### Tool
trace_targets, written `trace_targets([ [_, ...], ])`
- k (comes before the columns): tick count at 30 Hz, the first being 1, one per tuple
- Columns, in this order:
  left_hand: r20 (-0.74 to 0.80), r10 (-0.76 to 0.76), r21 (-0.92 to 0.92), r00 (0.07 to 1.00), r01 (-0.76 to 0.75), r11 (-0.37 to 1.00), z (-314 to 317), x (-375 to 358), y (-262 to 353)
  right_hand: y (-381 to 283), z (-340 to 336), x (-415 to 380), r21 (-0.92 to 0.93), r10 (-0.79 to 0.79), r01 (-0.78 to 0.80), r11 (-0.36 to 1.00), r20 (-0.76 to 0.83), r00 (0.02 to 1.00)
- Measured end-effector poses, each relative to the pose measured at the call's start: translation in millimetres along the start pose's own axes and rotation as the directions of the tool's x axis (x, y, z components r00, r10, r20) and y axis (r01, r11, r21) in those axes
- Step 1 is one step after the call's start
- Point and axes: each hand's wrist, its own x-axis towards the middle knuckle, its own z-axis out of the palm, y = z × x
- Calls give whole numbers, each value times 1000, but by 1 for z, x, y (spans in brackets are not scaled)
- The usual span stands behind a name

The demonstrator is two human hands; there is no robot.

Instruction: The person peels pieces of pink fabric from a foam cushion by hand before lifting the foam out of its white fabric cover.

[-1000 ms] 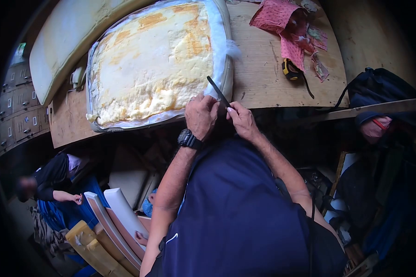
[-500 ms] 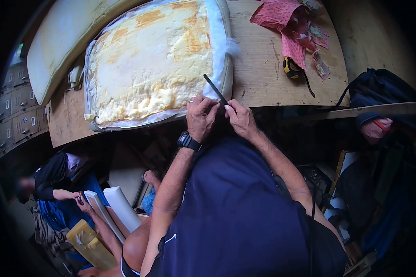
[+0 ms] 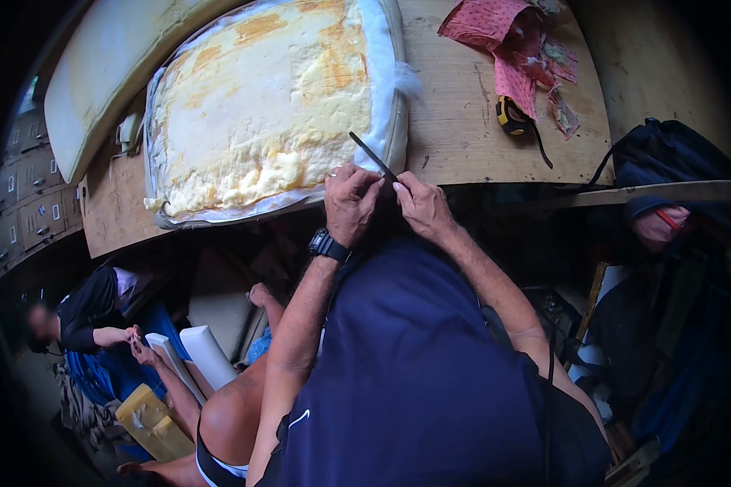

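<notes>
My right hand (image 3: 424,209) is closed, thumb and fingers pinching the lower end of a slim black blade-like strip (image 3: 369,152). The strip slants up and left over the near right corner of a cushion (image 3: 256,97). Yellowed, rough foam shows on the cushion's top, with white wadding (image 3: 379,89) along its edges and a greyish cover around its sides. Just left of the strip, my left hand (image 3: 351,203), with a black watch on the wrist, is pinched at the cushion's near edge. What its fingertips hold is hidden.
On the wooden table (image 3: 455,122) lie torn pink fabric (image 3: 483,24) and a yellow-black tape measure (image 3: 512,116). A large curved foam piece (image 3: 105,81) stands at left. A dark bag (image 3: 674,154) is at right. Two other people are at lower left, near white boards (image 3: 209,357).
My hands and the strip have shifted very slightly left, keeping their grip. At lower left, the nearer person's arm and knee have moved.
</notes>
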Motion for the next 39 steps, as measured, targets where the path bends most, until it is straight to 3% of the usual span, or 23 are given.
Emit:
trace_targets([
  [4, 22, 11, -7, 1000, -11, 1000, -1, 0, -4, 0, -11, -14, -73, -53, 52, 996, -9, 999],
  [7, 25, 32, -27, 999, -31, 999, -4, 1, -5, 1, -16, -18, -31, 15, -14, 999, 47, 999],
  [9, 32, 39, -38, 999, -37, 999, -4, 0, -5, -3, -14, -15, 106, 72, -74, 992, 19, 997],
  [13, 43, 25, -66, 999, -22, 998, -3, -1, -10, -3, -2, -6, 125, 49, -48, 991, -6, 999],
  [27, 45, 34, -50, 998, -31, 998, -4, -3, -9, -2, 6, 2, 42, -56, 58, 997, -32, 998],
  [37, 53, 27, -64, 998, -24, 998, -5, -2, -9, -4, 4, -1, 11, -68, 68, 998, -35, 997],
  [39, 66, 23, -65, 998, -19, 998, -9, -2, -10, -5, -4, -9, -71, -35, 36, 997, 13, 999],
])
